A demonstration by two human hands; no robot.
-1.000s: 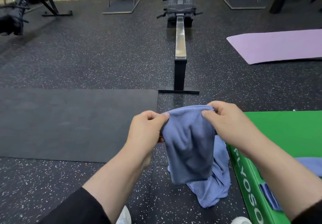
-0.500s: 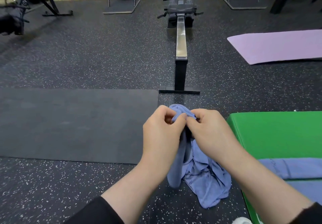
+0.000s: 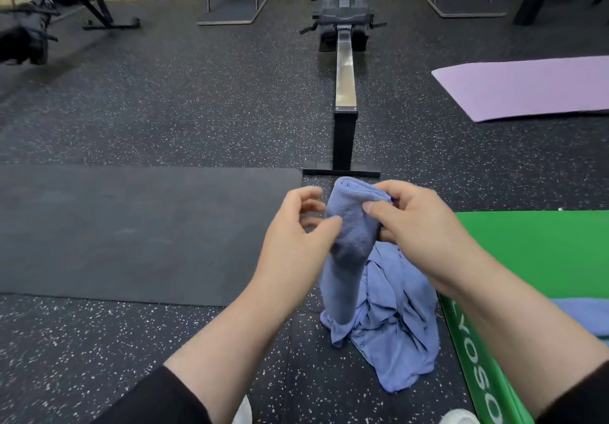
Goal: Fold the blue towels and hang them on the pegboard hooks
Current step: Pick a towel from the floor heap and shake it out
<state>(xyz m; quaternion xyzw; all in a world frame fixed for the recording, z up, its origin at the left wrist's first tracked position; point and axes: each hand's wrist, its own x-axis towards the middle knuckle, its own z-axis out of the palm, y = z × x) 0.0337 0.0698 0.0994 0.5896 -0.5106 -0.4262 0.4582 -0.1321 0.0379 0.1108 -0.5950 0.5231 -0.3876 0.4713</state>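
A blue towel is held up in front of the person, over the dark floor. Its top is pinched by the right hand, with the thumb on the near side and the fingers curled behind the cloth. The left hand is set against the towel's left edge; its thumb tip touches the cloth, and its fingers are loosely bent and a little spread, with nothing wrapped in them. The towel is bunched into a thick roll at the top and hangs down, and its lower part lies crumpled on the floor, just beside a green box. A second blue towel is seen lying on the green box, partly hidden by the right arm. A black mat lies flat to the left. A rowing machine stands farther off, straight ahead, and a purple mat lies to the right of it.
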